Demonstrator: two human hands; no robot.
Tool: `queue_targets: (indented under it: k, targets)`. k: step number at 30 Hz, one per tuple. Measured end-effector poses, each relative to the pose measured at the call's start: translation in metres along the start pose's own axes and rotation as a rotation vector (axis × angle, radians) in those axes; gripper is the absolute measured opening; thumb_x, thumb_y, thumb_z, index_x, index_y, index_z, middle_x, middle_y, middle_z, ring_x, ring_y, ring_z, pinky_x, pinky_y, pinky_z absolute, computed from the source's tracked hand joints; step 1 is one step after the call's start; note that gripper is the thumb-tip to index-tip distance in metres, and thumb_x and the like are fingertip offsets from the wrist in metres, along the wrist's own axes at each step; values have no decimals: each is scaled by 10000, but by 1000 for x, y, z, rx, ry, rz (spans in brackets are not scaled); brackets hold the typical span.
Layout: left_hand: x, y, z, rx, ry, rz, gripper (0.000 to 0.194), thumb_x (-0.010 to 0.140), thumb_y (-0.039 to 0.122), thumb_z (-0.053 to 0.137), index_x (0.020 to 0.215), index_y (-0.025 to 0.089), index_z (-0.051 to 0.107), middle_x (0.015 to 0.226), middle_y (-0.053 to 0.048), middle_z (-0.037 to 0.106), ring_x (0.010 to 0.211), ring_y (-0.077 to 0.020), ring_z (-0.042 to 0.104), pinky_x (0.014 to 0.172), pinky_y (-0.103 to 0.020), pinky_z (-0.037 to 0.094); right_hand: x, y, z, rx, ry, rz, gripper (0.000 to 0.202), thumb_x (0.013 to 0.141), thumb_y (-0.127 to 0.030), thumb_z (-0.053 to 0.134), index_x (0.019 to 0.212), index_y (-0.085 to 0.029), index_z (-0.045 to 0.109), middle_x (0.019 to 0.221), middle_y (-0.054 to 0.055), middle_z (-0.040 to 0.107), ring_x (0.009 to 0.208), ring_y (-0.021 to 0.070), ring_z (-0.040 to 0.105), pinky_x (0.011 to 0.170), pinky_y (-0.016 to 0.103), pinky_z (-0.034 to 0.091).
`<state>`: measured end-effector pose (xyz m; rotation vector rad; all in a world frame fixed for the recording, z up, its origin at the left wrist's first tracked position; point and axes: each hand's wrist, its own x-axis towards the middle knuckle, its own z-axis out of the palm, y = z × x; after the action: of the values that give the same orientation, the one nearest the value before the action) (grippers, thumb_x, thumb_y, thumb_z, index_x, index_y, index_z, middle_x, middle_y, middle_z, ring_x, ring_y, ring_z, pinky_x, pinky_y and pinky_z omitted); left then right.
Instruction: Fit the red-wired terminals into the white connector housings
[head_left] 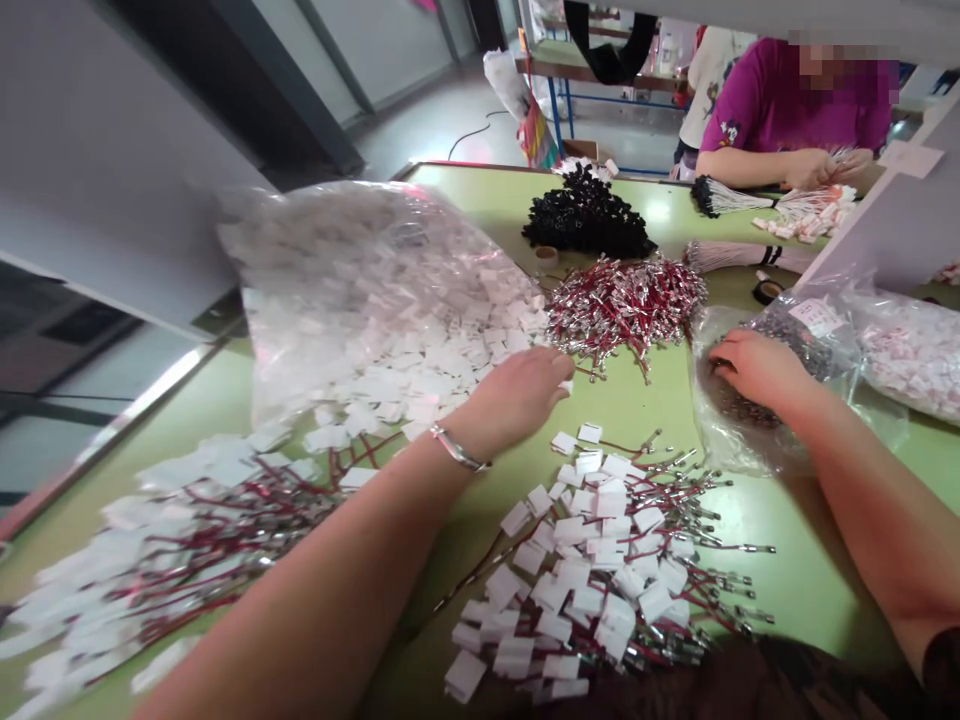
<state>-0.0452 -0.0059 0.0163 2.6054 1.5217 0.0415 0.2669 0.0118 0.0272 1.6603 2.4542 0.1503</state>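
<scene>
My left hand (521,390) is closed, with a small white plastic housing (566,387) showing at its fingertips. It hovers between the bag of white housings and a heap of short red wires with metal terminals (622,305). My right hand (761,370) reaches into an open clear plastic bag (712,440) of small dark metal parts (750,410). Its fingers are curled and partly hidden, so what they pinch cannot be made out. Below my hands lies a pile of red wires with white housings on one end (585,570). Another such pile (202,530) lies to the left of my forearm.
A large clear bag (382,250) spills white housings at the left. Farther back are a black heap of small parts (589,215), a tape roll (546,257) and bundled white wires (742,255). Across the table sits a person in a purple shirt (780,110), handling wires.
</scene>
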Motion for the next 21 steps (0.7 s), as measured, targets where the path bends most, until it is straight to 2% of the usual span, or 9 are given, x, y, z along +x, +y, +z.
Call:
queue_targets:
  k: [2, 5, 8, 10, 12, 14, 17, 21]
  targets:
    - [-1, 0, -2, -16, -12, -29, 158, 883, 187, 414, 893, 160, 569, 884, -91, 622, 841, -243, 575, 726, -362, 441, 2, 0, 3, -3, -1, -42, 234, 884, -258, 479, 980, -222, 689, 968, 76, 640, 946, 234, 583, 671, 293, 420]
    - [-3, -14, -8, -36, -51, -38, 121, 837, 192, 478, 861, 173, 596, 844, -63, 637, 781, -209, 579, 685, -323, 433, 4, 1, 4, -16, -34, -72, 217, 873, -267, 478, 942, -189, 669, 978, 91, 639, 938, 236, 583, 694, 297, 417]
    - [-5, -29, -14, -48, -94, -26, 104, 788, 208, 544, 803, 172, 640, 872, -60, 644, 804, -197, 582, 721, -314, 440, 4, -4, 5, -72, -80, -23, 228, 869, -255, 459, 917, -149, 655, 976, 128, 649, 848, 243, 603, 657, 317, 399]
    - [-3, -30, -15, -46, -54, 9, 151, 820, 255, 542, 787, 167, 661, 900, -70, 641, 863, -208, 575, 776, -331, 441, 4, -8, 4, -107, -79, 3, 255, 883, -229, 417, 922, -127, 648, 974, 151, 656, 806, 250, 613, 636, 330, 386]
    - [2, -21, -10, -43, 47, 25, 217, 879, 291, 497, 851, 171, 676, 924, -75, 635, 914, -217, 555, 819, -353, 433, 3, -11, 2, -117, -69, 16, 264, 888, -209, 394, 926, -121, 640, 964, 159, 663, 796, 255, 619, 629, 334, 376]
    - [10, -9, 1, -30, 127, 54, 247, 922, 251, 439, 973, 188, 672, 960, -73, 623, 945, -217, 528, 835, -358, 423, 3, -11, 0, -119, -62, 28, 255, 884, -210, 395, 920, -128, 633, 949, 155, 667, 796, 256, 619, 616, 330, 364]
    - [21, 4, 19, 27, 127, 127, 322, 913, 102, 380, 1076, 182, 645, 980, -82, 602, 947, -212, 504, 830, -345, 415, 2, -11, -4, -102, -6, 57, 235, 878, -228, 407, 913, -147, 625, 911, 134, 668, 770, 243, 615, 590, 320, 341]
    - [27, 5, 32, 23, 113, 150, 327, 886, 53, 363, 1010, 142, 651, 978, -97, 609, 952, -213, 513, 848, -346, 419, 0, -14, -7, -36, 114, 49, 222, 876, -243, 416, 907, -177, 626, 873, 105, 664, 743, 227, 603, 577, 314, 332]
